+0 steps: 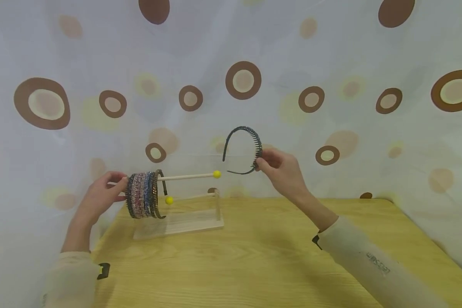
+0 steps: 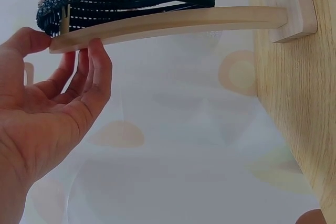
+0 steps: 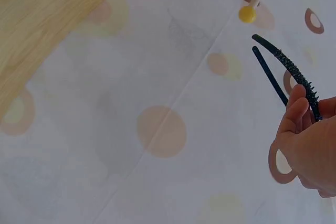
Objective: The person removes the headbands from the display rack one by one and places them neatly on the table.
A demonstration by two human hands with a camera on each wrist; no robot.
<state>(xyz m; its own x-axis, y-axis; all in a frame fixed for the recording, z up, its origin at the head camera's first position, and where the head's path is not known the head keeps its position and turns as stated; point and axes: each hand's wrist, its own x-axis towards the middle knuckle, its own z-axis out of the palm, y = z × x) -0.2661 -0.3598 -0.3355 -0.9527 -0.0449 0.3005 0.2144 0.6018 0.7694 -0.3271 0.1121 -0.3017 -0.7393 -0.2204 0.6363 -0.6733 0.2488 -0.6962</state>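
One wood-grain bench carries a pale wooden rack at its far left. Several glittering headbands, in pink, blue and darker shades, hang packed together on the rack's upper rod, bunched toward its left end. The two hands work well apart: the left hand grips the end of the rack's upright, seen best from the left wrist, while the right hand pinches a dark toothed headband between thumb and fingers, in the air to the right of the rod. Its open ends point left, near but apart from the yellow ball capping the rod. The step in hand appears to be passing this single headband at the rod's tip, though whether on or off cannot be told. Loading would call for guiding the loop over the ball and leftward along a steadied rod; unloading, for carrying it clear to the right.
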